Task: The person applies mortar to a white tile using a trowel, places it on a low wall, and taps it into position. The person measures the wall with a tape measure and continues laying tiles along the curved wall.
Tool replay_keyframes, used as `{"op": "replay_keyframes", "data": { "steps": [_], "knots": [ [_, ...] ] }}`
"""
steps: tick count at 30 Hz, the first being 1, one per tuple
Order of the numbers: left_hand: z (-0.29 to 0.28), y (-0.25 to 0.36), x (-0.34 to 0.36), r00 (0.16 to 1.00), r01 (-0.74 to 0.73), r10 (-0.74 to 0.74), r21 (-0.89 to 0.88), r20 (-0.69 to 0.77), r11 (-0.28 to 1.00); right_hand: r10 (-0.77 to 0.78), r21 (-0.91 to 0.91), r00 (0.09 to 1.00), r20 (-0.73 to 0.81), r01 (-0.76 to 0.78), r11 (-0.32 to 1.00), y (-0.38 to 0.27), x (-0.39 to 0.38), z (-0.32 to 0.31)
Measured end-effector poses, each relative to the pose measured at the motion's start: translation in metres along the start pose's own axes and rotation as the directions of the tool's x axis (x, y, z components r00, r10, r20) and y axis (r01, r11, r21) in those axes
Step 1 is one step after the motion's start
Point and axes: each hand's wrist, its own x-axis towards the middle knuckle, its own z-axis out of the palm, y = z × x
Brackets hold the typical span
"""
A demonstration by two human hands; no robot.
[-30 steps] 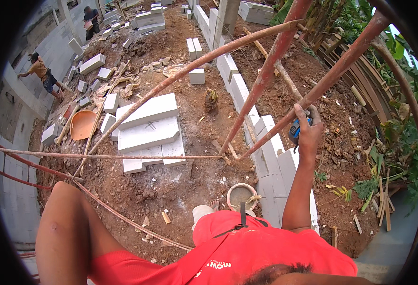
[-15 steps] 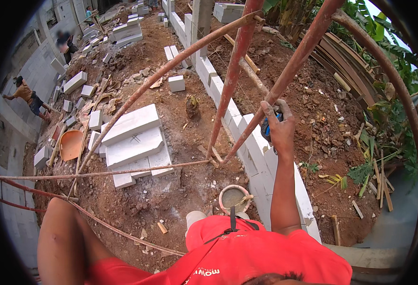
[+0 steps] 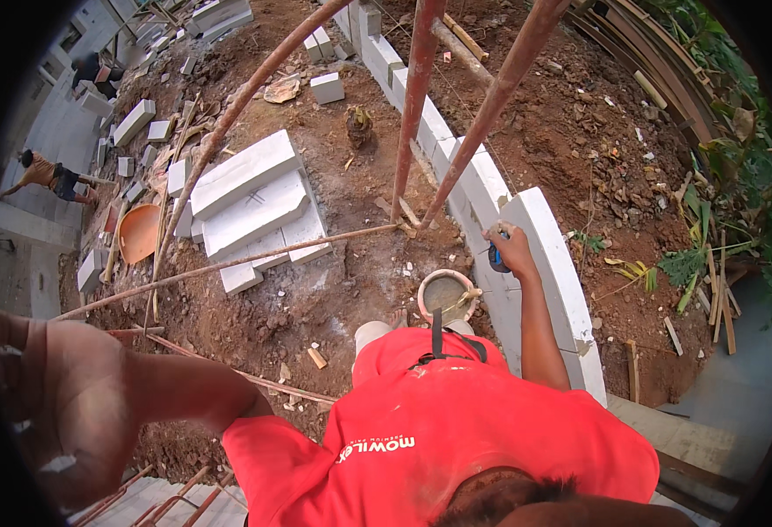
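Note:
My right hand (image 3: 517,252) is closed around a small blue-and-black tape measure (image 3: 496,256). It is at the near section of a low white block wall (image 3: 552,272), beside the inner face. Close to the camera at the lower left is my left hand (image 3: 74,395), large and blurred, with its palm showing and nothing visible in it. Its fingers stretch towards the dark rim and are partly lost there. A round bucket (image 3: 424,290) with grey wet mix stands on the ground below my right hand, a handled tool lying across it.
Reddish scaffold bars (image 3: 416,105) slant across the view ahead. White blocks (image 3: 250,206) are stacked on the soil left of the wall, near an orange pan (image 3: 138,233). A person in a brown top (image 3: 42,171) bends by the far-left wall. Planks (image 3: 645,53) lie right.
My right hand has come down from the scaffold bar to the wall, still holding the tape measure. My left hand has swung into view at the lower left. The view has shifted.

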Motion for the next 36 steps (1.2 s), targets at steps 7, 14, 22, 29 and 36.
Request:
{"op": "replay_keyframes", "data": {
  "steps": [7,14,22,29,36],
  "knots": [
    [0.010,-0.129,-0.346,0.406,0.809,-0.914,0.460,0.011,0.365,0.709,0.116,0.691,0.141,-0.723,0.681,0.239,-0.141,0.031],
    [-0.192,-0.005,-0.642,-0.636,0.405,-0.743,0.730,-0.207,-0.550,0.891,0.070,0.443,0.096,-0.896,0.438,0.250,-0.211,0.076],
    [-0.196,0.053,-0.676,-0.833,0.377,-0.435,0.223,-0.342,-0.899,0.826,0.099,0.552,0.119,-0.834,0.543,0.271,-0.162,0.050],
    [-0.167,-0.021,-0.629,-0.583,0.741,-0.729,0.133,-0.359,-0.658,0.630,0.033,0.752,0.191,-0.647,0.762,0.211,-0.102,0.079],
    [-0.118,-0.025,-0.633,-0.570,0.784,-0.786,0.129,-0.238,-0.607,0.663,-0.069,0.730,0.165,-0.662,0.746,0.237,-0.100,0.096]
  ]
}}
